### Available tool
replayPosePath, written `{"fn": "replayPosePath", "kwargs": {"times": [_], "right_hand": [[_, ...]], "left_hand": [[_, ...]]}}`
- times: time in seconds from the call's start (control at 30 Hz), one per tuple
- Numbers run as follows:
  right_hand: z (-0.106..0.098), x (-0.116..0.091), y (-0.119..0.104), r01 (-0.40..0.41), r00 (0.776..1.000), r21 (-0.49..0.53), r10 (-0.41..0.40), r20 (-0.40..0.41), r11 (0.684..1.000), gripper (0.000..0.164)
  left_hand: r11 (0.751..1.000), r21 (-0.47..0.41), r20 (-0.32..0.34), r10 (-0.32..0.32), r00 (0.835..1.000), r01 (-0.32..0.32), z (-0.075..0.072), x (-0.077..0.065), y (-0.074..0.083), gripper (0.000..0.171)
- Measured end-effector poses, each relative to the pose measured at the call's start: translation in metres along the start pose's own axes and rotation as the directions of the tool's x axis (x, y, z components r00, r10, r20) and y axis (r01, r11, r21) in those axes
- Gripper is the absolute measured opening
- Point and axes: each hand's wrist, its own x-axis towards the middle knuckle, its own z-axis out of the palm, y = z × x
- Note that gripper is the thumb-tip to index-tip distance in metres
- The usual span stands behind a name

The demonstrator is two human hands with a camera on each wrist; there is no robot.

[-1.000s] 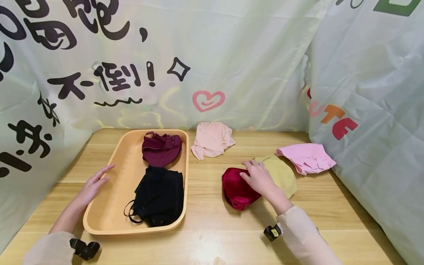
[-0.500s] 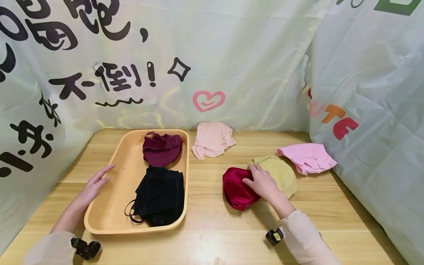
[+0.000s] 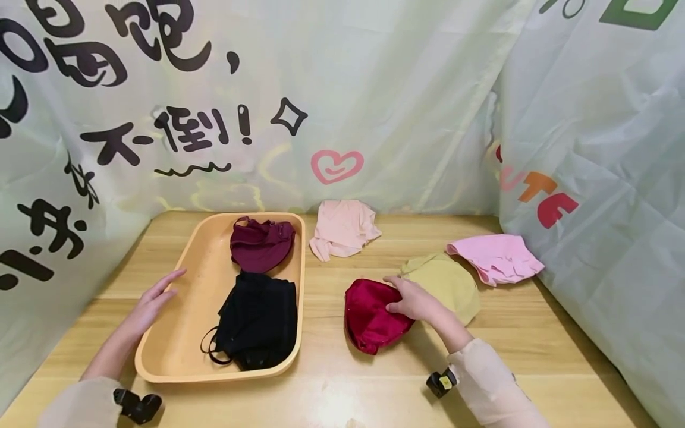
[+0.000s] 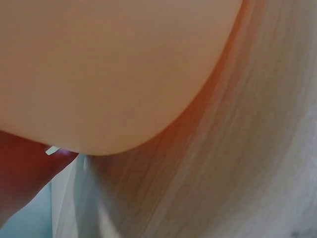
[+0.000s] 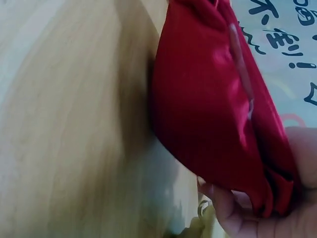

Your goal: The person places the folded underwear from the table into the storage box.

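Note:
My right hand (image 3: 414, 300) grips a folded red bra (image 3: 374, 318) by its right edge. In the right wrist view the fingers (image 5: 230, 210) and thumb pinch the end of the bra (image 5: 208, 99), whose shiny cup is tilted over the wooden table. My left hand (image 3: 150, 306) rests with extended fingers at the left rim of an orange plastic tray (image 3: 179, 339). Inside the tray lie a maroon bra (image 3: 262, 246) at the back and a folded black garment with thin straps (image 3: 259, 318) in front. The left wrist view is mostly filled by the tray's outer wall (image 4: 109, 74).
A yellow cloth garment (image 3: 446, 282) lies right behind my right hand. Beyond it a pink garment (image 3: 497, 255) sits by the right curtain (image 3: 605, 178). Near the back edge is a crumpled pale pink garment (image 3: 345, 229). A printed curtain (image 3: 407, 107) closes off the back.
My right hand has moved left and slightly toward me, carrying the red bra off the yellow garment's edge. The left hand and the tray stay where they were.

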Motion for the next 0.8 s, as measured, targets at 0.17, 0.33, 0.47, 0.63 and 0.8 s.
{"fn": "replayPosePath", "kwargs": {"times": [0.17,0.33,0.47,0.63,0.8], "right_hand": [[0.003,0.000,0.007,0.090,0.992,0.065,-0.095,0.082,0.994,0.056],[0.006,0.003,0.012,0.169,0.981,0.115,-0.179,0.080,0.979,0.047],[0.008,0.003,0.015,0.200,0.977,0.150,-0.208,0.040,0.968,0.037],[0.002,0.002,0.013,0.152,0.987,0.276,-0.160,0.004,0.949,0.028],[-0.013,0.003,0.003,0.070,0.996,0.505,-0.028,-0.090,0.860,0.031]], "left_hand": [[1.000,-0.010,0.002,-0.010,1.000,0.010,0.001,-0.001,0.000,0.043],[1.000,-0.015,-0.005,-0.008,1.000,0.008,0.000,-0.001,0.000,0.043],[1.000,-0.015,-0.005,-0.019,1.000,0.019,0.001,-0.001,0.000,0.043],[1.000,-0.016,-0.001,-0.024,1.000,0.024,0.002,-0.001,0.001,0.043],[1.000,-0.028,-0.013,-0.014,1.000,0.014,0.002,-0.001,0.000,0.043]]}}
